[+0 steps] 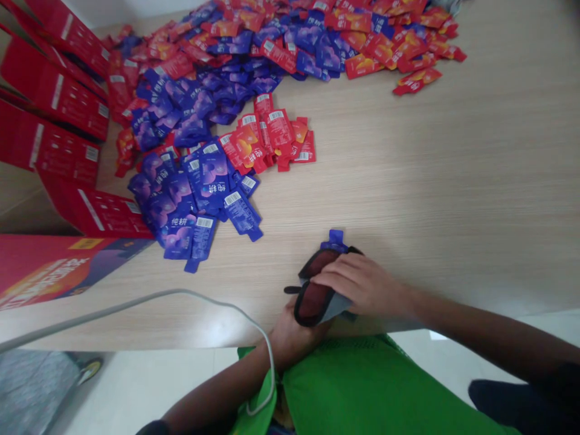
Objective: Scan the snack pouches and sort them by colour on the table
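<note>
At the table's near edge both my hands are closed on a small grey pouch (335, 305) with a dark rim and a red inside. My left hand (292, 332) grips it from below at the table edge. My right hand (362, 284) lies over its top with the fingers curled on the rim. A blue sachet (334, 239) sticks out of the pouch's far end. Further out on the wooden table (430, 181) lies a heap of blue sachets (199, 187) and a small cluster of red sachets (272, 136).
A large spread of mixed red and blue sachets (290, 42) covers the far part of the table. Red cartons (54, 103) stand along the left side, with a flat red box (49, 269) nearer. A grey cable (181, 296) crosses the near edge. Green fabric (371, 393) covers my lap.
</note>
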### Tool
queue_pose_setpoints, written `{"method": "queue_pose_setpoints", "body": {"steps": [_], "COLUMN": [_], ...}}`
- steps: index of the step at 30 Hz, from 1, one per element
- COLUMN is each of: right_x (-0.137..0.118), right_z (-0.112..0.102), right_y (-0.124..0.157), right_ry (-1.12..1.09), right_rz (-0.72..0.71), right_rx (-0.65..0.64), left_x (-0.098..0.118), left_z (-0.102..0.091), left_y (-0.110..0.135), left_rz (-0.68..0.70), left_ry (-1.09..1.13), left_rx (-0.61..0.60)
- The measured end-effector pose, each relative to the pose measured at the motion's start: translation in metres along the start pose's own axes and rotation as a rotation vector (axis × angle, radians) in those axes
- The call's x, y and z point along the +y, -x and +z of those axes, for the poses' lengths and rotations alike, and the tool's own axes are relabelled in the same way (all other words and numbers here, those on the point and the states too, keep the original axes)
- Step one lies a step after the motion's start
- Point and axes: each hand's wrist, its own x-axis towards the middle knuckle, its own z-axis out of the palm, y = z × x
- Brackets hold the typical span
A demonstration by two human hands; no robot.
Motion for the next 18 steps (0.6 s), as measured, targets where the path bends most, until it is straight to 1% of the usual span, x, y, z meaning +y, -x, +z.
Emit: {"method": "queue_pose_setpoints", "body": {"steps": [2, 3, 5, 7, 9, 11, 13, 15, 16, 17, 18], "right_x": [0.002, 0.010, 0.036, 0.068, 0.094, 0.105, 0.096, 0.070, 0.053, 0.037, 0.021], "right_z": [0.018, 0.022, 0.023, 0.012, -0.006, -0.026, -0.042, -0.048, -0.046, -0.041, -0.032], "right_y": [0.004, 0.003, -0.004, -0.017, -0.030, -0.038, -0.039, -0.031, -0.026, -0.019, -0.012], "right_ry": [0.012, 0.031, 0.092, 0.170, 0.252, 0.301, 0.290, 0.220, 0.174, 0.115, 0.057], "right_rz": [0.003, 0.029, 0.108, 0.188, 0.250, 0.300, 0.330, 0.304, 0.262, 0.195, 0.114], "right_rx": [-0.076, -0.080, -0.056, -0.021, 0.000, 0.076, 0.230, 0.354, 0.360, 0.309, 0.231], "left_x": [0.001, 0.001, 0.003, 0.004, 0.005, 0.005, 0.005, 0.005, 0.005, 0.005, 0.006], "left_z": [0.000, -0.002, -0.005, -0.008, -0.010, -0.011, -0.012, -0.012, -0.012, -0.011, -0.011], "left_y": [0.000, 0.000, -0.001, -0.002, -0.003, -0.004, -0.005, -0.005, -0.006, -0.006, -0.006], "left_rz": [-0.017, -0.014, 0.011, 0.040, 0.044, 0.035, 0.026, 0.018, 0.009, 0.000, -0.012], "left_ry": [-0.008, -0.016, -0.035, -0.053, -0.063, -0.065, -0.058, -0.033, -0.012, 0.009, 0.030], "left_rx": [0.001, 0.002, 0.006, 0.018, 0.032, 0.032, 0.019, 0.009, 0.012, 0.020, 0.028]}}
